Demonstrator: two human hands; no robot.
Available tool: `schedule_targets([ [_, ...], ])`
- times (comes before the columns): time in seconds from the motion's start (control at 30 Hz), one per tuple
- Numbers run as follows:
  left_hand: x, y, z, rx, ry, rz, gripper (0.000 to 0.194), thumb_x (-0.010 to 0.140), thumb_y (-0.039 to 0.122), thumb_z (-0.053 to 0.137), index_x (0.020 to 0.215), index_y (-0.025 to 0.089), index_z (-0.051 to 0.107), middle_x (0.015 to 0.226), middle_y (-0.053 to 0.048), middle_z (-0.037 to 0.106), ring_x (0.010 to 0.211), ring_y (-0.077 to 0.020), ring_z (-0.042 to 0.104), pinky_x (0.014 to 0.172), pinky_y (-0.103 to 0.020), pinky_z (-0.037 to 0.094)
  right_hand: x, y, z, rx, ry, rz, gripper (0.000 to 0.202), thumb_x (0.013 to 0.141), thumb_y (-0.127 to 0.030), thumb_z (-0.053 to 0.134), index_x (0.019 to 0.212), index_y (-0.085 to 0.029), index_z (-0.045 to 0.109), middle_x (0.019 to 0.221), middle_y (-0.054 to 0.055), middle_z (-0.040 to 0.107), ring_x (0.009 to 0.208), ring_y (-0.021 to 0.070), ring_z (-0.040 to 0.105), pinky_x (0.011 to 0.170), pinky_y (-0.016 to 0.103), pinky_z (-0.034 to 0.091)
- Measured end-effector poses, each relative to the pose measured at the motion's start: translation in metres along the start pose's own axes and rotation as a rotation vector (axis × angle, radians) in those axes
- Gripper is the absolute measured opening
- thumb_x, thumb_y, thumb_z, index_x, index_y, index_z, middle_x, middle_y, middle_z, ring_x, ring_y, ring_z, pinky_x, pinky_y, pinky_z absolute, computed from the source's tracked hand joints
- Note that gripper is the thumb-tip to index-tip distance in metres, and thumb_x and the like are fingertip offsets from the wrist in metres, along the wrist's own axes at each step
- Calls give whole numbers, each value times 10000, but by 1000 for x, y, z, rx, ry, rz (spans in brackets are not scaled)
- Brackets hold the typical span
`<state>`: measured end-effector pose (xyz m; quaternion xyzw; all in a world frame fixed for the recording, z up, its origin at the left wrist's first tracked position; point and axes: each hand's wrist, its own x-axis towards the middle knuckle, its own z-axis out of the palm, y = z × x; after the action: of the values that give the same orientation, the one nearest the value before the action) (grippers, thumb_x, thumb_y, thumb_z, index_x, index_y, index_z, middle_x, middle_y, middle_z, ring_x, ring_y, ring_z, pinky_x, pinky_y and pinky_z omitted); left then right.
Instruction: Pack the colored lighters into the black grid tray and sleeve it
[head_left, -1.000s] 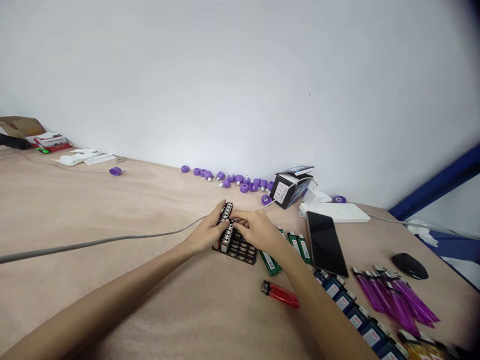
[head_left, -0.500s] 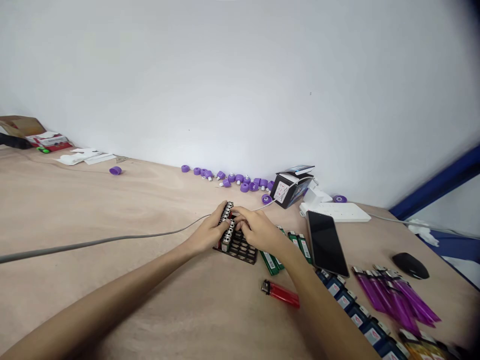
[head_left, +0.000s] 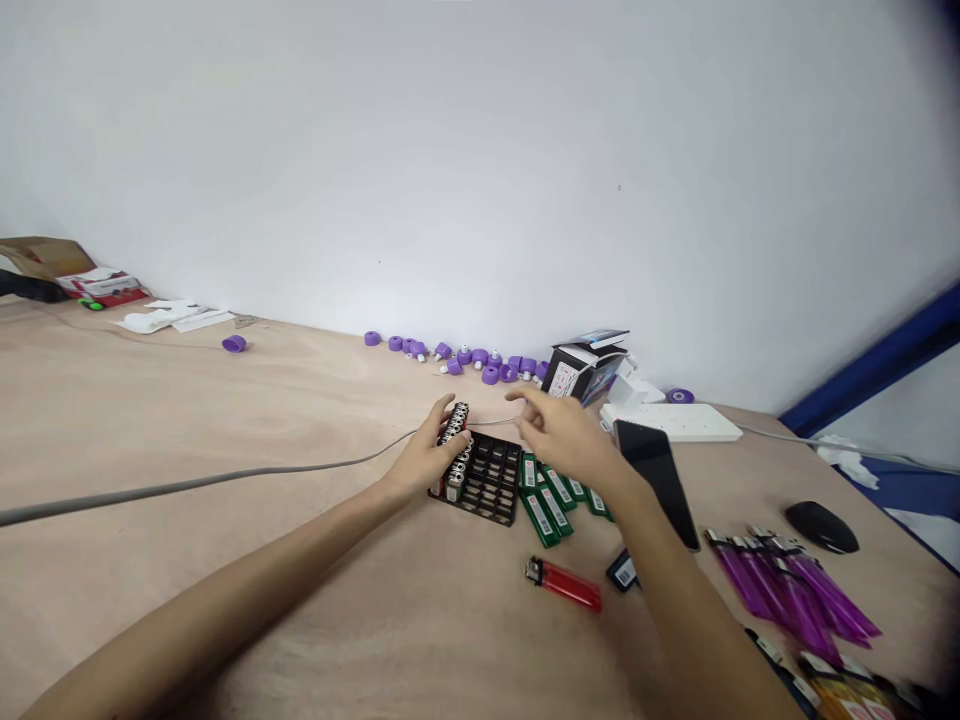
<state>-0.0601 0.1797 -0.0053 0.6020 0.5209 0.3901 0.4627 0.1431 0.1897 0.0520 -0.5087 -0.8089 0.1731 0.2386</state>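
A black gridded tray (head_left: 495,475) lies on the table, with bare slots across its middle and right. Upright lighters (head_left: 456,462) with silver metal tops fill its left side in rows. My left hand (head_left: 426,450) grips these rows, thumb on the near side and fingers at the back. Above the right of the tray hovers my right hand (head_left: 566,430), index finger stretched out, thumb apart, nothing visible in it. Several green lighters (head_left: 551,505) lie below that hand, right of the tray. A red lighter (head_left: 566,584) rests nearer to me.
Purple lighters (head_left: 795,595), yellow lighters (head_left: 836,690) and a black mouse (head_left: 821,527) are at right. A phone (head_left: 660,480), power strip (head_left: 675,421) and small black box (head_left: 577,375) stand behind my right arm. Purple caps (head_left: 480,358) line the wall. A grey cable (head_left: 225,480) crosses the table.
My right hand has left the lighters in the tray and moved right, its fingers opening. The tray's slots now show more fully. My left hand stays on the rows.
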Motion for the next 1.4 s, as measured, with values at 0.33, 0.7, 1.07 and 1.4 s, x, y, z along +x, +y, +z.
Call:
schedule_targets([
  [0.33, -1, -1, -4, 46, 82, 7, 584, 895, 368, 513, 1434, 208, 358, 1455, -184, 472, 1351, -311, 449, 1082, -480, 389, -17, 30, -21, -227, -147, 269, 261, 855, -196, 486, 1077, -184, 624, 638, -3, 628, 644, 185, 605, 585, 257, 357],
  [0.7, -18, 15, -11, 210, 229, 335, 344, 927, 365, 477, 1247, 239, 474, 1365, -88, 523, 1292, -260, 475, 1071, -474, 393, -14, 7, 29, -388, -273, 429, 646, 780, -234, 596, 1389, -154, 394, 1118, 219, 681, 1013, 393, 651, 731, 392, 430],
  [1.07, -36, 26, -7, 174, 318, 507, 232, 925, 267, 493, 1154, 226, 498, 1311, -82, 523, 1263, -232, 468, 1016, -429, 406, -13, 5, 9, -246, -207, 425, 585, 782, -206, 557, 1352, -150, 437, 868, 112, 678, 806, 281, 641, 625, 316, 390],
  [1.4, -91, 70, 0, 207, -174, 291, 350, 966, 435, 447, 717, 195, 504, 641, 11, 540, 612, -135, 501, 567, -252, 391, -45, -69, -40, 579, -272, -19, 290, 919, -292, 563, 1177, -268, 432, 598, -84, 574, 535, 114, 418, 524, 232, 298],
])
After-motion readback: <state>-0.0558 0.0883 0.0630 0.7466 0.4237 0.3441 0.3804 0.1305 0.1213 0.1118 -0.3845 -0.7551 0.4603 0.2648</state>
